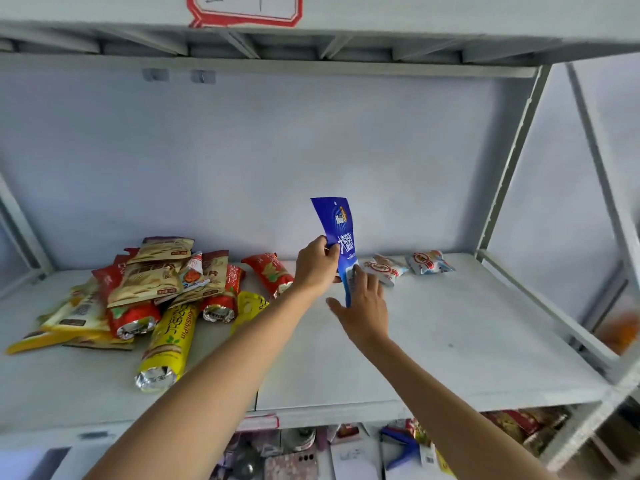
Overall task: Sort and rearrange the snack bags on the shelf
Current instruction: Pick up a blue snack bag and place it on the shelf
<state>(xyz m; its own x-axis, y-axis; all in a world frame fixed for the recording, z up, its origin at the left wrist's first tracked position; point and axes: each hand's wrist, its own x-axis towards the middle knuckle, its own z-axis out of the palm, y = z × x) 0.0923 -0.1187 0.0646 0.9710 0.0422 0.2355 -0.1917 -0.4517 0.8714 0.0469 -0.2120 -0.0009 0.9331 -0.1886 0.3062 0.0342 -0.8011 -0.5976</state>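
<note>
- Head view shows a blue snack bag (pixel 341 244) held upright above the middle of the grey shelf (pixel 450 341), just left of two small white-and-red packets (pixel 384 270) lying toward the back at centre right of the frame.
- Left hand (pixel 317 263) grips the blue bag at its left edge about halfway up, fingers and thumb curled round it; the forearm runs up from the lower left of the frame.
- Right hand (pixel 363 303) sits at the bag's lower end with fingers fairly straight and spread, fingertips against the lower part of the bag; whether it pinches the bag or only steadies it cannot be told.
- Step in hand, as a judgement: one bag has been picked out of the mix and is being carried or straightened for placing on the bare right part of the shelf, near the small packets.
- Unsorted pile (pixel 145 292) fills the left of the frame: beige chip bags on top, red foil-ended packs beneath, a long yellow pack (pixel 168 348) lying toward the front edge, and a lone red pack (pixel 272 273) just left of the left hand.
- Next move likely calls for lowering the blue bag flat or standing it against the back wall, clear of the small packets, then returning to the pile.
- Lower shelf at the bottom of the frame holds more mixed items, too blurred to name.
</note>
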